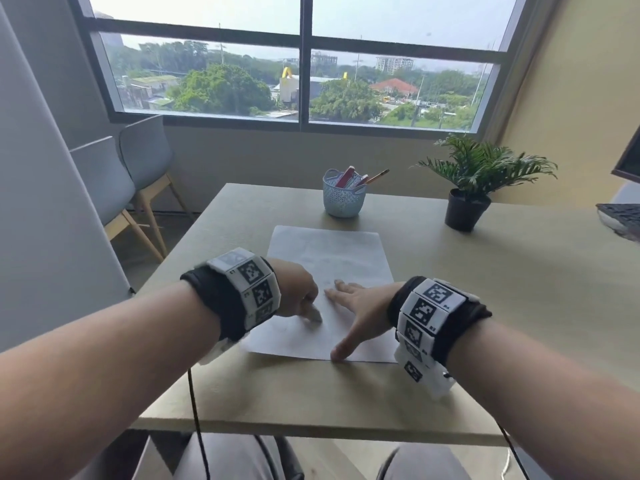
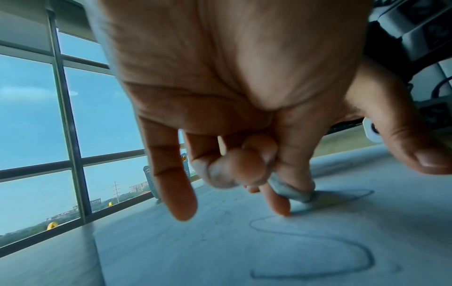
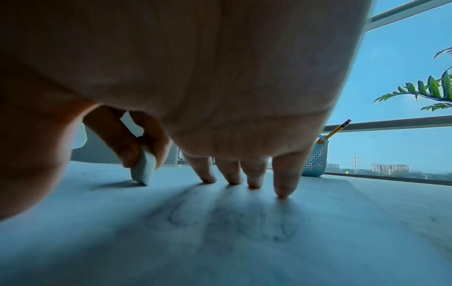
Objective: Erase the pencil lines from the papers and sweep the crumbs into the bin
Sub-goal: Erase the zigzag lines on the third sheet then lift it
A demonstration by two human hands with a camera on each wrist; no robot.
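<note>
- On the far left of the room, two grey chairs point(image 1: 138, 174) stand beside the wooden table point(image 1: 485, 289), near the window.
- On the left part of the single visible sheet of paper point(image 1: 332, 258), the left hand point(image 1: 298, 292) pinches one small white eraser point(image 2: 291, 190) between thumb and fingers; its lower corner touches the sheet. The other fingers of this hand are curled.
- Near the eraser, two pencil lines point(image 2: 330, 243) are seen in the left wrist view: a big curved one and a pointed outline behind the eraser. More faint scribbles lie under the right hand.
- On the right part of the sheet, the right hand point(image 1: 360, 310) is spread flat, and its four fingertips point(image 3: 281, 191) and the thumb press the paper down; it holds nothing.
- Behind the paper stands one light blue basket point(image 1: 343, 195) with a yellow pencil point(image 1: 379, 175) and some red things inside.
- To the right stands one green plant in a black pot point(image 1: 465, 211), well apart from the paper.
</note>
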